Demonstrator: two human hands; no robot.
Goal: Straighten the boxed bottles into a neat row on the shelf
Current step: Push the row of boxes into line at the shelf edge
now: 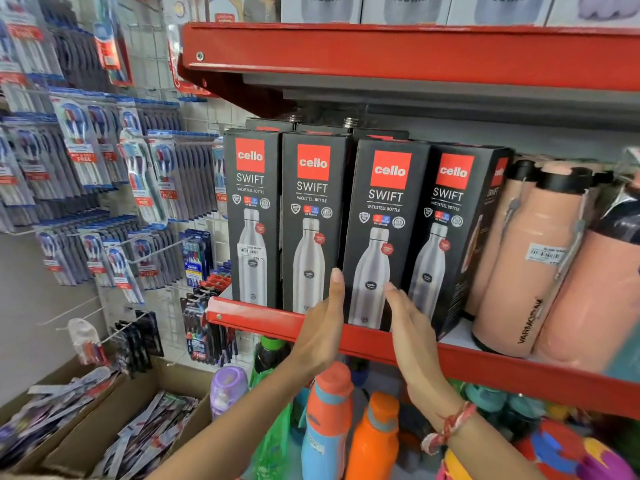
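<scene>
The left hand [320,327] and right hand [412,323], fingers straight and pressed together, bracket the third box [382,233] to square it. They seem barely touching it.

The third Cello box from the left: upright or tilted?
Tilted. The third Cello box leans right at its top, opening a wedge gap from the second box.

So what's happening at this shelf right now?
A person is tidying four black boxed bottles on a red shelf. Both open hands flank the lower part of the third box: the left hand at its left edge, the right hand at its right. That box leans slightly, and the fourth box is turned at an angle, so the row isn't straight yet. Peach flasks stand just to the right.
</scene>
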